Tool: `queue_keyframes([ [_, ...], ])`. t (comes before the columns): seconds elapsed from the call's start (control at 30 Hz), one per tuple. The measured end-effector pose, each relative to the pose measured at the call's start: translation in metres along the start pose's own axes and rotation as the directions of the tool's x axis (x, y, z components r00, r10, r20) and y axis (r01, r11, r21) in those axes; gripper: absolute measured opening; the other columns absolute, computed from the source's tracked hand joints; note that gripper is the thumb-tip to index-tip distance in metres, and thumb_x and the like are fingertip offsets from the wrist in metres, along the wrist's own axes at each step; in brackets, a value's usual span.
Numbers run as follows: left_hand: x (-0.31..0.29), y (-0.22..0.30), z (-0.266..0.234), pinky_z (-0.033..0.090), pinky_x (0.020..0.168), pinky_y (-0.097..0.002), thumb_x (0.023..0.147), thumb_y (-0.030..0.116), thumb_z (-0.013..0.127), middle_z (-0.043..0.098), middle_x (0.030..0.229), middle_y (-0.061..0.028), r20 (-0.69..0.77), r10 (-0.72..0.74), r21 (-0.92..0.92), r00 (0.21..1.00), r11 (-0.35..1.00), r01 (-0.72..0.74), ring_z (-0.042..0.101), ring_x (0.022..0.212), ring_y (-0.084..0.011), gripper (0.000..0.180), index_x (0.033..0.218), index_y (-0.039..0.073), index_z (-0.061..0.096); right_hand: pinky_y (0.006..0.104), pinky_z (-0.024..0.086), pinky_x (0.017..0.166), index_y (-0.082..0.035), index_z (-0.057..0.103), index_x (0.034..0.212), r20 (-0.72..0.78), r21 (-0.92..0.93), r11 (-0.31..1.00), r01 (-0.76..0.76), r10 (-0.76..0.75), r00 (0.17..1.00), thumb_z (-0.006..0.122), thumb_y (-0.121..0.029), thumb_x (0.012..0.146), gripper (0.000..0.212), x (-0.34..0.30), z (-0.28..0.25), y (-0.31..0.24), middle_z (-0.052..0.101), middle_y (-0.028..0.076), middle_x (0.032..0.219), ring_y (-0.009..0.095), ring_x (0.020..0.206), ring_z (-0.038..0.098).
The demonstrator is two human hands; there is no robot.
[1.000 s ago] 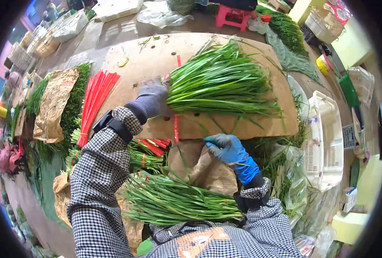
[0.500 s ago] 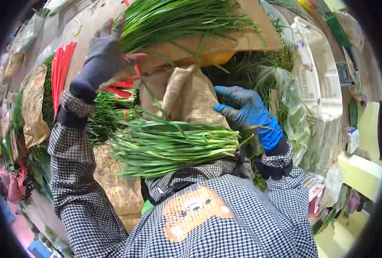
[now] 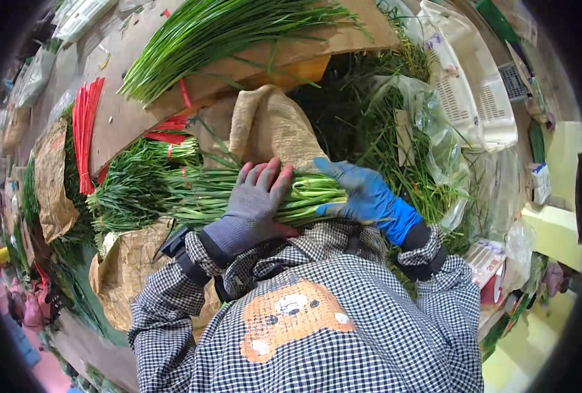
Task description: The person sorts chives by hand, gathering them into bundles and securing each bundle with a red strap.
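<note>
Right up against your checked smock, the bunch of green stalks lay sideways, pale ends to your R, leafy ends to your L. Your L hand, in a grey glove w/ bare-looking fingertips, was laid over the middle of it: fingers a bit apart across the top, thumb down by the near edge. Couldn't tell tbh if you were squeezing or just resting on it. Your R hand, blue glove, was at the pale ends, thumb & fingers spread wide w/ a clear gap btwn, so no pinch there.

Just past the bunch you had a burlap sack, folded over, and beyond that the brown board w/ a big loose pile of long green leaves. Off to your L: red strips, bound near the bottom, plus smaller tied bunches & brown paper. Over on your R: clear plastic on loose greens, then a white crate farther out.
</note>
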State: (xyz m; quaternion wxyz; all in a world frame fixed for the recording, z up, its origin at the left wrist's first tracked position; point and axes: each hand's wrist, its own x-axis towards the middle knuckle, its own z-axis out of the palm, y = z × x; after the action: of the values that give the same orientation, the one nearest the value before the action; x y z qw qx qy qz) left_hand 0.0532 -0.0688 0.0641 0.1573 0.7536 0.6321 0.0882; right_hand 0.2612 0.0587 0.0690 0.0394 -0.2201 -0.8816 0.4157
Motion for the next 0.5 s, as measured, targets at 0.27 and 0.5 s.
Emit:
queue_keyframes([
  [0.27, 0.011, 0.006, -0.001, 0.033, 0.095, -0.0455, 0.05, 0.046, 0.078, 0.039, 0.123, -0.0213, 0.0, 0.06, 0.029, 0.998, 0.998, -0.06, 0.042, 0.107, -0.0369, 0.106, 0.133, 0.004, 0.028, 0.0342, 0.044, 0.086, 0.002, 0.052, 0.116, -0.205, 0.34, 0.925, -0.172, 0.251, 0.946, 0.06, -0.045, 0.08, 0.06, -0.035, 0.021, 0.035, 0.059, 0.021, 0.104, 0.03, 0.099, 0.058],
  [0.5, 0.015, 0.005, -0.005, 0.039, 0.089, -0.0419, 0.057, 0.041, 0.075, 0.044, 0.116, -0.0201, -0.063, 0.069, -0.009, 0.996, 0.998, -0.07, 0.047, 0.103, -0.0351, 0.088, 0.128, 0.005, 0.038, 0.0313, 0.048, 0.07, 0.0, 0.061, 0.099, -0.403, 0.338, 0.94, 0.05, 0.096, 0.91, 0.057, -0.037, 0.084, 0.04, -0.008, 0.021, 0.03, 0.063, 0.017, 0.085, 0.026, 0.079, 0.062],
])
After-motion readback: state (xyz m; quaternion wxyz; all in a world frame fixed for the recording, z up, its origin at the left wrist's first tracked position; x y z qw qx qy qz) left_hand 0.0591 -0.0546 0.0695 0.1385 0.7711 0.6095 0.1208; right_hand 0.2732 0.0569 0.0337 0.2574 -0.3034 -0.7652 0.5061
